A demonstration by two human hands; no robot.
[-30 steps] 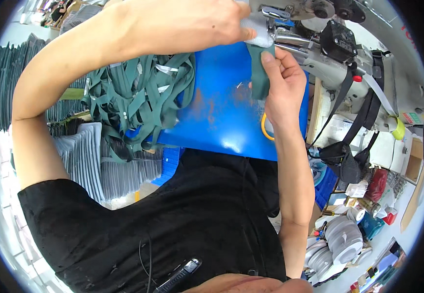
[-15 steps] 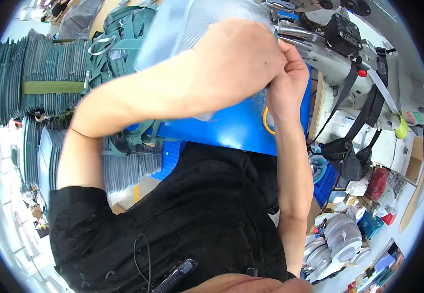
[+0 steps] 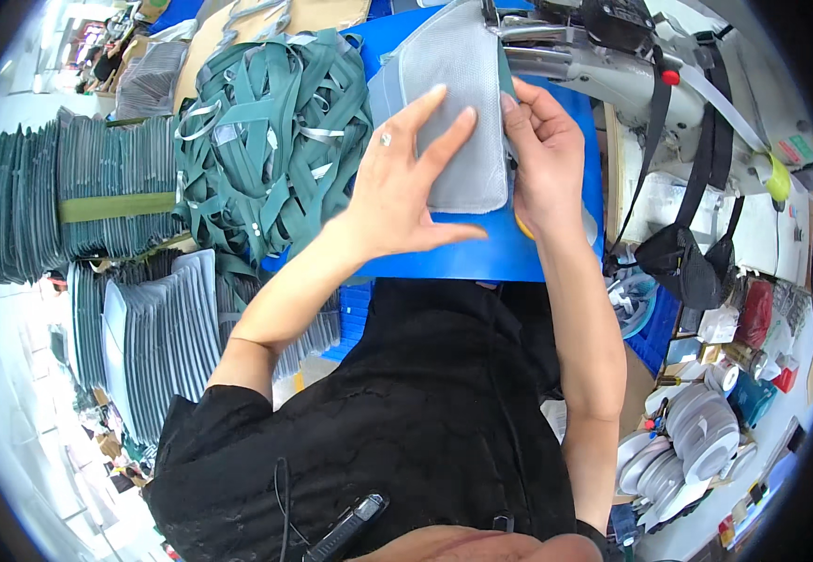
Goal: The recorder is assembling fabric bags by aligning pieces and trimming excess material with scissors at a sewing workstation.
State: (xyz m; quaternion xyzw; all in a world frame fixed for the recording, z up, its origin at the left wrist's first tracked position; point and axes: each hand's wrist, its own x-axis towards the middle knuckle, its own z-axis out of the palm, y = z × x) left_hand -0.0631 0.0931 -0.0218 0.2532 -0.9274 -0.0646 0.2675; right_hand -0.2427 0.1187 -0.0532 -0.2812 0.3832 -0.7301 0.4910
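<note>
At the far left I'm seeing dark green panels (image 3: 22, 201) standing in packed rows, with a tangled heap of green straps (image 3: 275, 140) lying beside them. My left hand (image 3: 402, 183) is gripping nothing: its thumb and fingers are spreading wide, the fingertips reaching over the grey mesh panel (image 3: 472, 161); whether they are pressing on it, I can't tell. The panel is lying at the middle of the blue worktop (image 3: 425, 264), between my hands. My right hand (image 3: 545, 140) is pinching the green strip (image 3: 505, 70) along the panel's right edge. A metal machine arm (image 3: 556, 64) is running just beyond those fingers.

I'm judging that the edges could be slipping out of line if the left hand isn't bearing down, since only one pinch is clearly holding them. A careless tug could also be bringing the right knuckles against the metal, or creasing the mesh.
</note>
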